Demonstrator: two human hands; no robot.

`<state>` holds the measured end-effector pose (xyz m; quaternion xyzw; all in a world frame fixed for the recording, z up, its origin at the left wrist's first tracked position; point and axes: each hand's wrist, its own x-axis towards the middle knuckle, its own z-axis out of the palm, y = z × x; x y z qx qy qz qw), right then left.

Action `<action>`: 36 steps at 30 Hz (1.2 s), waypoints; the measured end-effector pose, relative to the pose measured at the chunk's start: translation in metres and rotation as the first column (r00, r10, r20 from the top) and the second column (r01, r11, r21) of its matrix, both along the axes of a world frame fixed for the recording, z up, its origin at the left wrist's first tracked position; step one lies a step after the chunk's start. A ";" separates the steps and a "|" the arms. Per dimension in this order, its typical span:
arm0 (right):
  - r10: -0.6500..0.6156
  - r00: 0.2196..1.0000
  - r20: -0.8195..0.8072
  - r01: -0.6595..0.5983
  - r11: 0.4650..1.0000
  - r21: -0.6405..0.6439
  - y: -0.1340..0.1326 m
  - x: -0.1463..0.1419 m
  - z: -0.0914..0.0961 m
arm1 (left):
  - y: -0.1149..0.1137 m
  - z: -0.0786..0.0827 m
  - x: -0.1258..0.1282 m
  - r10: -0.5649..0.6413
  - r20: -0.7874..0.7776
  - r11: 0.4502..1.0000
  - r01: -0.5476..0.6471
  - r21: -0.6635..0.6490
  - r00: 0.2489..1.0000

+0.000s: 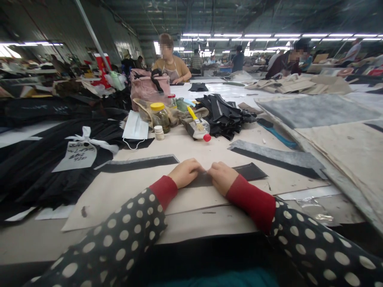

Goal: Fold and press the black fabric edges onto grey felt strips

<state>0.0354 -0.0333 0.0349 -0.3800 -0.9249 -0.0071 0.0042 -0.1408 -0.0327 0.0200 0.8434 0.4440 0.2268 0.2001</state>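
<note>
My left hand (185, 172) and my right hand (223, 176) rest close together on the table, knuckles up, fingers curled down onto a flat black strip of material (249, 171). The strip lies on a beige board (119, 191) and sticks out to the right of my right hand. Both hands pinch or press its near end where they meet. Red cuffs and black polka-dot sleeves cover my arms.
Another black strip (140, 163) lies left, and a grey-and-black piece (275, 155) right. Behind stand a yellow-lidded jar (160, 116), a small white pot (159, 132), a glue bottle with a brush (199, 126), a face mask (135, 127), black pieces (224, 115). Black fabric (44, 167) fills the left. Other people work at the far end.
</note>
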 end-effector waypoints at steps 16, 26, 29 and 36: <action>-0.026 0.975 -0.221 0.006 0.996 -0.092 0.007 -0.009 -0.006 | -0.010 0.006 -0.026 0.168 0.052 0.970 -0.156 -0.185 0.984; 0.067 0.972 -0.227 -0.094 0.990 -0.108 0.012 -0.016 -0.005 | -0.011 0.001 -0.023 0.078 -0.023 0.997 -0.078 -0.003 0.997; 0.084 0.991 -0.104 -0.089 0.995 -0.052 0.007 -0.020 -0.005 | -0.013 0.006 -0.022 0.042 -0.137 0.998 -0.035 0.058 0.990; 0.058 0.998 0.009 -0.058 0.997 0.052 -0.008 -0.029 -0.008 | -0.026 0.021 -0.021 0.000 -0.499 0.986 0.082 0.143 0.867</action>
